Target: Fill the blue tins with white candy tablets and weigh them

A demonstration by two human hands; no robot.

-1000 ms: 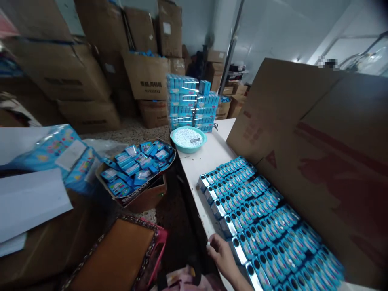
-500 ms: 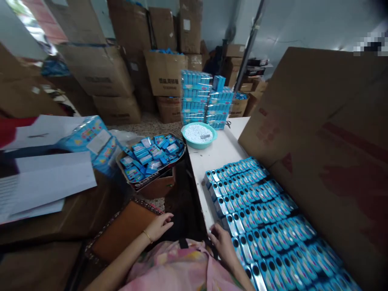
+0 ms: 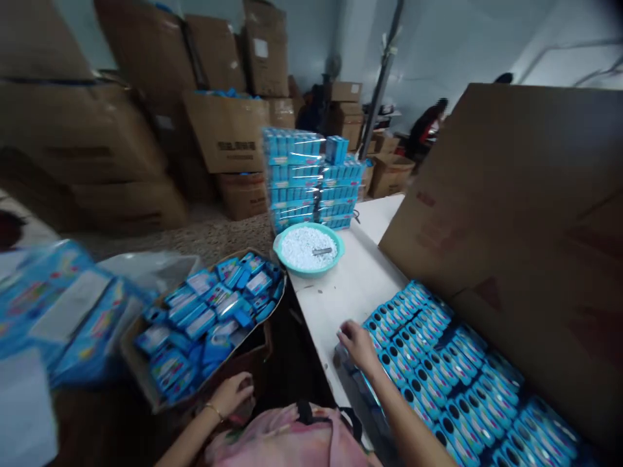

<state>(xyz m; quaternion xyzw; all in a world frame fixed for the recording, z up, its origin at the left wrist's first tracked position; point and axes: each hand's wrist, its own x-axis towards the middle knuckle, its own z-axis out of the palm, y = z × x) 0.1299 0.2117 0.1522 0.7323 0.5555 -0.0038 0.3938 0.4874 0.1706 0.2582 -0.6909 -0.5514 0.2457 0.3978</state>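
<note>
My right hand (image 3: 359,345) is over the white table, at the near left corner of the rows of small blue boxes (image 3: 413,360). Its fingers are bent and apart, and I see nothing held in them; whether it touches the boxes I cannot tell. The boxes stand upright in tight rows, each with a dark round spot on top. Down in front of me, my left hand (image 3: 236,394) hangs loosely with fingers apart, holding nothing. Beside it is an open carton (image 3: 146,389) heaped with blue boxes (image 3: 214,311).
A turquoise basin (image 3: 311,269) of small white pieces, with a grey scoop-like tool (image 3: 322,251), stands on the white table (image 3: 318,311). Behind it rise wrapped stacks of blue boxes (image 3: 296,175). A large cardboard panel (image 3: 511,194) borders the right. Brown cartons (image 3: 228,133) and a person (image 3: 426,130) are further back.
My view has shifted, bringing the carton and basin closer. The right hand has moved forward along the table edge toward the far rows. The left hand now hangs beside the carton.
</note>
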